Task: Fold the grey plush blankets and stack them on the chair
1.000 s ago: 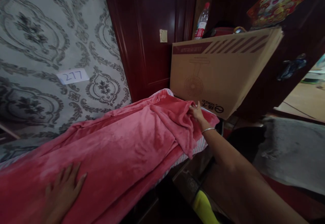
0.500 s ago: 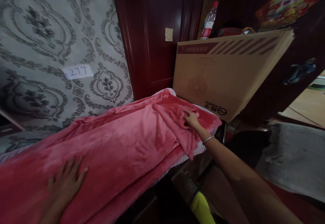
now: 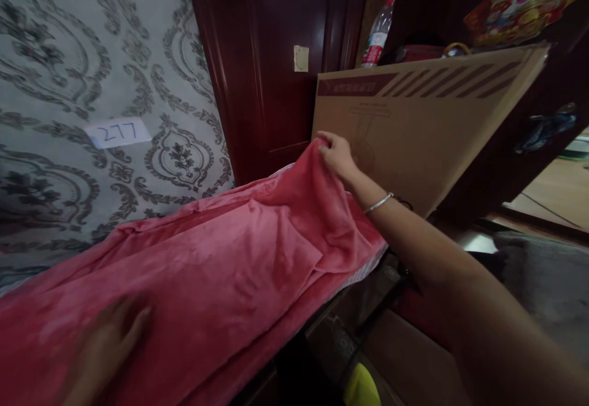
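Observation:
A pink plush blanket [image 3: 193, 271] lies spread over a long surface, with a striped cloth edge showing beneath it. My right hand [image 3: 338, 156], wearing a silver bracelet [image 3: 379, 202], pinches the blanket near its far end. That part is lifted into a raised peak with folds hanging below. At the lower left, my left hand [image 3: 108, 338] is at the blanket's near part, thumb apart from the fingers. It is blurred, so I cannot tell whether it presses on the cloth.
A big cardboard box [image 3: 414, 124] stands beyond the far end, with a plastic bottle [image 3: 377, 35] behind its top edge. Patterned wallpaper [image 3: 179, 148] and a dark red door [image 3: 271, 56] border the far side. Something yellow [image 3: 362, 387] shows below; grey fabric [image 3: 538, 289] lies right.
My right hand has risen and moved slightly left, pulling the blanket's far part up into a peak. My left hand stays at the lower left, now blurred. The view has shifted a little.

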Action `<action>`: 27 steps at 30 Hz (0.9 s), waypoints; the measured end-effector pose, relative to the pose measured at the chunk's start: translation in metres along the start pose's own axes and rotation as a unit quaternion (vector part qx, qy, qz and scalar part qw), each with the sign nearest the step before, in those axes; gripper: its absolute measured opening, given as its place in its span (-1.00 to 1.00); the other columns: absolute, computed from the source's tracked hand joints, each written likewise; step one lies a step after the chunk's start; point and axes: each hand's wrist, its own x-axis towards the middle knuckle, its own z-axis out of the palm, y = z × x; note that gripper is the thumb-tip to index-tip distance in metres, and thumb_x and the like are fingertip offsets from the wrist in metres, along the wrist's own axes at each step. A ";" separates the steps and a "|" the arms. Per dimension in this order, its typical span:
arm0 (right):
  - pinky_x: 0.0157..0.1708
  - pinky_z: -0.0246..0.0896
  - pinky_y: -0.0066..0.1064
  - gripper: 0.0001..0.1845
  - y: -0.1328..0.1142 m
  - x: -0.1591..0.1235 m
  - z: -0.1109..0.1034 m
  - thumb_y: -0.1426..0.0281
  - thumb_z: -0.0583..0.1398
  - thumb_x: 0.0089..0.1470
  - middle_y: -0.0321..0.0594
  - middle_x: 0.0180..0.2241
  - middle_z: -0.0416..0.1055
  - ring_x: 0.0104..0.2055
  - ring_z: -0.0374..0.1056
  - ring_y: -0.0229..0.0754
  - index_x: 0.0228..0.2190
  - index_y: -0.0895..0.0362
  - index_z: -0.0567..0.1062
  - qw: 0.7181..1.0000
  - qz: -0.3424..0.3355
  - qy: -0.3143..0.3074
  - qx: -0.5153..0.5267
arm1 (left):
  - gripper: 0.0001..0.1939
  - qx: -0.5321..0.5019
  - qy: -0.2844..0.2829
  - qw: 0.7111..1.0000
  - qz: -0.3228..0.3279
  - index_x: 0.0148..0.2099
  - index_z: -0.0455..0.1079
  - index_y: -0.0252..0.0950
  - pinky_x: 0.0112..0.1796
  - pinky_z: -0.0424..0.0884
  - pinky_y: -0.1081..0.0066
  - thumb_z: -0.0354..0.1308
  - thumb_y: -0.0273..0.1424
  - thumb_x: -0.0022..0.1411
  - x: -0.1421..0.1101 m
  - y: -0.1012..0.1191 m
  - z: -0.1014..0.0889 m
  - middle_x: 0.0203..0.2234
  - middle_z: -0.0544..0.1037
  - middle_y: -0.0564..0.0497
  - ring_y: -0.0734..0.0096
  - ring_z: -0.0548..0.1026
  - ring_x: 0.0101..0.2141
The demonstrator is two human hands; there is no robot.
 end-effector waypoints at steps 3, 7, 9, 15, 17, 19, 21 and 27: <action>0.33 0.08 0.02 -0.37 -0.057 -0.070 0.032 0.42 0.14 0.10 -0.07 0.17 0.41 0.24 0.29 0.00 0.22 0.15 0.38 0.996 -0.062 -0.059 0.024 | -0.31 -0.250 -0.085 0.965 -0.006 -0.02 0.52 -0.05 0.10 0.44 -0.10 0.19 0.24 -0.09 -0.001 0.077 0.008 -0.02 0.63 0.00 -0.14 0.53 0.03; 0.29 0.20 0.03 -0.22 -0.123 -0.187 0.068 0.47 0.17 0.11 0.00 0.26 0.29 0.28 0.23 0.06 0.35 0.13 0.18 0.971 -0.131 -0.179 0.091 | -0.14 -0.572 -0.241 0.781 -0.074 0.09 0.49 -0.24 -0.09 0.56 0.03 0.33 0.24 -0.12 -0.026 0.162 0.027 -0.04 0.61 -0.19 -0.05 0.60 -0.10; 0.16 0.37 0.01 -0.19 -0.139 -0.235 0.078 0.52 0.24 0.05 0.03 0.16 0.38 0.18 0.33 0.12 0.33 0.11 0.23 0.950 -0.140 -0.254 0.118 | -0.22 -0.637 -0.251 0.720 -0.109 -0.01 0.54 -0.25 -0.11 0.57 0.12 0.35 0.22 -0.11 -0.043 0.176 0.036 -0.15 0.64 -0.14 -0.02 0.59 -0.08; -0.01 0.48 -0.21 -0.28 -0.121 -0.295 0.081 0.50 0.21 0.11 -0.16 0.03 0.54 0.02 0.50 0.00 0.30 0.00 0.30 0.922 -0.036 -0.332 0.196 | -0.49 -0.664 -0.268 0.681 -0.153 -0.13 0.55 -0.26 -0.22 0.56 0.29 0.49 -0.10 -0.09 -0.083 0.150 0.057 -0.27 0.65 -0.06 0.11 0.61 -0.18; -0.08 0.48 -0.27 -0.40 -0.103 -0.289 0.072 0.46 0.12 0.21 -0.19 -0.07 0.58 -0.08 0.53 -0.08 0.27 0.03 0.34 0.932 -0.017 -0.302 0.200 | -0.47 -0.645 -0.280 0.696 -0.149 -0.03 0.50 -0.24 -0.29 0.55 0.34 0.47 -0.17 -0.04 -0.089 0.147 0.063 -0.28 0.64 -0.03 0.21 0.62 -0.27; -0.02 0.43 -0.21 -0.49 -0.080 -0.276 0.059 0.43 0.06 0.26 -0.16 -0.08 0.58 -0.06 0.50 -0.09 0.20 0.07 0.42 0.961 -0.021 -0.238 0.137 | -0.43 -0.611 -0.269 0.730 -0.145 0.00 0.43 -0.23 -0.37 0.53 0.37 0.47 -0.17 -0.05 -0.092 0.152 0.069 -0.32 0.63 0.00 0.28 0.61 -0.37; 0.12 0.30 -0.06 -0.52 -0.055 -0.264 0.043 0.44 0.06 0.23 -0.08 0.01 0.54 0.07 0.41 -0.01 0.14 0.09 0.48 0.983 -0.025 -0.184 0.019 | -0.44 -0.573 -0.245 0.769 -0.141 -0.07 0.40 -0.25 -0.47 0.48 0.40 0.45 -0.17 -0.08 -0.093 0.161 0.076 -0.43 0.59 0.05 0.33 0.57 -0.49; 0.26 -0.09 0.27 -0.33 0.004 -0.263 -0.007 0.56 0.07 0.00 -0.02 0.20 0.40 0.33 0.10 0.17 0.17 0.11 0.46 0.940 -0.005 -0.255 -0.225 | -0.66 -0.585 -0.092 0.803 -0.061 -0.21 0.43 -0.27 -0.55 0.29 0.53 0.27 -0.26 -0.08 -0.067 0.172 0.063 -0.57 0.46 0.16 0.57 0.33 -0.61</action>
